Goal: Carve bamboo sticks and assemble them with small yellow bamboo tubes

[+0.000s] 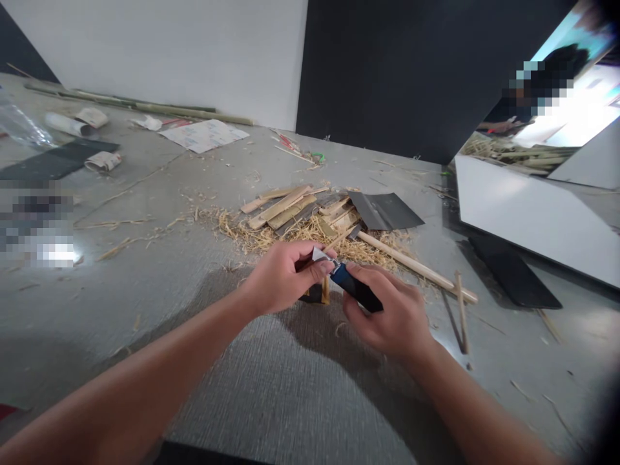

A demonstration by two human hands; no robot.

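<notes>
Looks like a rough bamboo workshop to me, set up right on the grey floor [111,323]: curly shavings [242,237] and split bamboo pieces [281,210] heaped mid-floor, plus long bamboo poles [159,108] along its far left edge, against a white wall [184,51].

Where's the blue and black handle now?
The handle is in the right hand, just right of centre in the head view, its blue end by the left hand.
</notes>
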